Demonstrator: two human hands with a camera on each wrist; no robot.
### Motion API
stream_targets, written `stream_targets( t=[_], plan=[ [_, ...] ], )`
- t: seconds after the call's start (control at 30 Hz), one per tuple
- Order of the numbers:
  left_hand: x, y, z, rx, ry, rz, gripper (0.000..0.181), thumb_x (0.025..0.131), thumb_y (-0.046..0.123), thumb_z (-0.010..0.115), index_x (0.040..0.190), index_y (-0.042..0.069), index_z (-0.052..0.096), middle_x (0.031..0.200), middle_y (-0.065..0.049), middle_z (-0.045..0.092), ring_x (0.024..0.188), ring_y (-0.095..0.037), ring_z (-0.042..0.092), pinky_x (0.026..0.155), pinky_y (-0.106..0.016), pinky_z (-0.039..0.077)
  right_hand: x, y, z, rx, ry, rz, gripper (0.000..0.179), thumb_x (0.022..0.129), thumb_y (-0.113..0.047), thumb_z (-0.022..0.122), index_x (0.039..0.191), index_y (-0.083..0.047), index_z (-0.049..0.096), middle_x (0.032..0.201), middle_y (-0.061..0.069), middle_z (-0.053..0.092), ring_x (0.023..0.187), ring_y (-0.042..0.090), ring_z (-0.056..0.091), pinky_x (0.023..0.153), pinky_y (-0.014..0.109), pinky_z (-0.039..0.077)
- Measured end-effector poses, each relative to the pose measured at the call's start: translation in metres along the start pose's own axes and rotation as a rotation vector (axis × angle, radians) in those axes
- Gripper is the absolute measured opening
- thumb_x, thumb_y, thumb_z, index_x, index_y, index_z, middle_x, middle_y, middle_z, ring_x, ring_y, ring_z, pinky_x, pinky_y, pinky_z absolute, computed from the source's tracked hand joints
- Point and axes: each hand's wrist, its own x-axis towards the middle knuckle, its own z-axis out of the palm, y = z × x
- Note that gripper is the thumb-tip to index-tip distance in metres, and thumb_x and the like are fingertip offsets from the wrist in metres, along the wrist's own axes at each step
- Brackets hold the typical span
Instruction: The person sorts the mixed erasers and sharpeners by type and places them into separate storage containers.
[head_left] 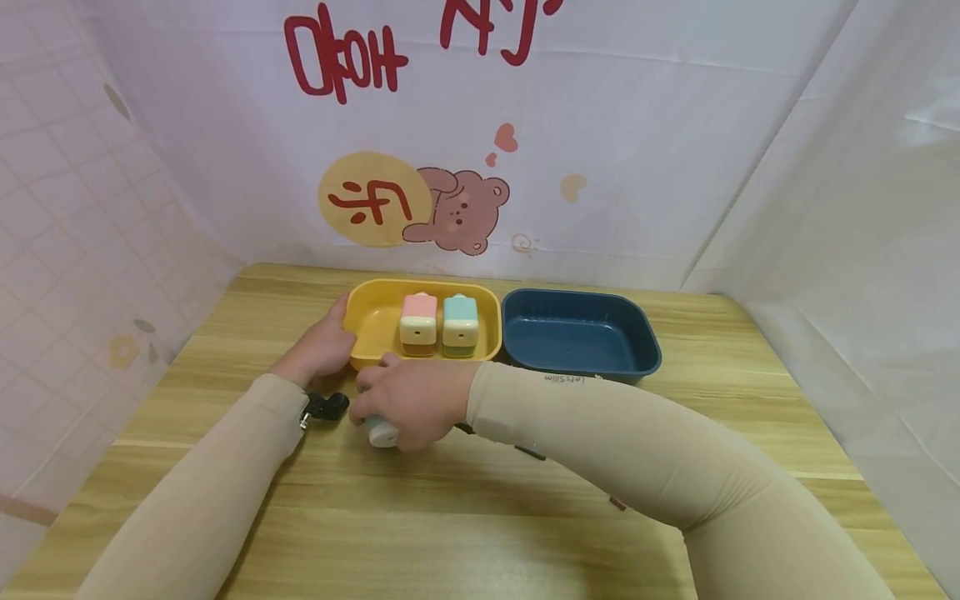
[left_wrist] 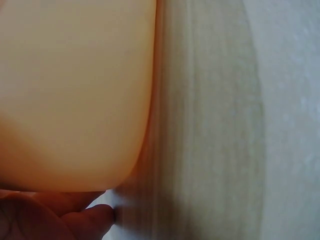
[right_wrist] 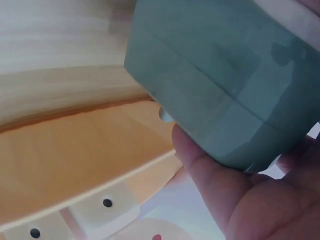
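My right hand [head_left: 416, 400] grips a blue-green and white pencil sharpener [right_wrist: 215, 85] just in front of the yellow bin [head_left: 363, 360]. Its thumb lies along the sharpener's side in the right wrist view. At the bin's left end, my left hand [head_left: 318, 343] rests against the outer wall, its fingers [left_wrist: 87, 220] showing beside the wall in the left wrist view. Inside the yellow bin stand a pink-and-cream pencil sharpener [head_left: 418, 321] and a light-blue-and-cream pencil sharpener [head_left: 460, 323], side by side, holes facing me.
A dark blue bin [head_left: 577, 367] stands against the yellow bin's right side. Both are on a wooden table [head_left: 450, 533] near the back curtain [head_left: 637, 125]. A small dark item [head_left: 531, 452] and a small reddish item [head_left: 617, 502] show partly beneath the right forearm.
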Motion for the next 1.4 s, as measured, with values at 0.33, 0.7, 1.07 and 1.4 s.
stream_targets(
  t=[0.33,0.7,1.07,1.4],
  plan=[
    [-0.002,-0.001,0.000,-0.065,-0.040,-0.019,0.086,0.100,0.011,0.036,0.169,0.020,-0.014,0.168,-0.026,0.029,0.127,-0.039,0.048,0.111,-0.057,0.042,-0.002,0.002,-0.017,0.024,0.025,0.032,0.058,0.092,-0.029,0.077,0.145,-0.034,0.054,0.142,-0.009,0.049,0.119,0.014,0.044,0.097,0.022,0.045],
    [0.001,-0.005,-0.001,-0.025,-0.010,0.093,0.100,0.093,0.015,0.062,0.170,0.015,-0.003,0.157,-0.026,0.043,0.124,-0.043,0.052,0.105,-0.058,0.046,0.000,0.018,-0.034,0.049,0.154,0.082,0.060,0.091,-0.028,0.079,0.144,-0.026,0.051,0.146,-0.004,0.049,0.128,0.019,0.045,0.104,0.025,0.046],
    [0.000,-0.002,-0.003,0.045,0.009,0.119,0.077,0.100,0.007,0.041,0.168,0.006,0.005,0.162,-0.033,0.036,0.143,-0.048,0.041,0.122,-0.065,0.029,0.011,0.049,-0.044,0.112,0.282,0.131,0.057,0.094,-0.017,0.072,0.149,-0.023,0.056,0.152,0.002,0.048,0.141,0.026,0.041,0.114,0.032,0.042],
    [0.000,-0.003,-0.001,0.028,0.008,0.075,0.082,0.098,0.006,0.037,0.169,0.008,-0.004,0.164,-0.032,0.034,0.139,-0.043,0.043,0.122,-0.063,0.029,0.029,0.070,-0.045,0.123,0.278,0.225,0.061,0.099,-0.022,0.070,0.156,-0.024,0.049,0.164,0.006,0.039,0.146,0.028,0.040,0.117,0.036,0.043]
  ],
)
